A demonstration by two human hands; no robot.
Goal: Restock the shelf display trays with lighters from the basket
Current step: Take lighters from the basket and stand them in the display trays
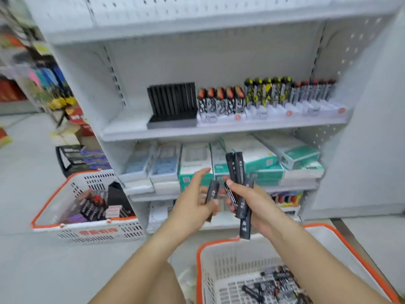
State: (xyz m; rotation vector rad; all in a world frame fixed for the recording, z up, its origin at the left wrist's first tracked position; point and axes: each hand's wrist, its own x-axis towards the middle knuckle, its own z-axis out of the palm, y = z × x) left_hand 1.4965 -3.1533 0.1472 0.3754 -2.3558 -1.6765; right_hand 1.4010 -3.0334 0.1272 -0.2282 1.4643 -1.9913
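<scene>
While both hands hover before the shelf, black lighters pass between them.
The right hand (245, 202) clamps a fanned bunch of black lighters (238, 170); how many, the motion blur hides. The left hand (195, 202) pinches a single black lighter (212, 192), its lower end hidden behind the thumb. Up on the shelf (219, 130) sits the black display tray (173, 106), half filled. The near basket (221, 255) is cut off below, its contents a blur.

Shelf (219, 130): painted metal, matt white, perforated back. Baskets (92, 231): white plastic lattice, orange rim. Lighters (237, 170): black, smooth plastic (slight sheen). Display tray (173, 122): matt black plastic.
</scene>
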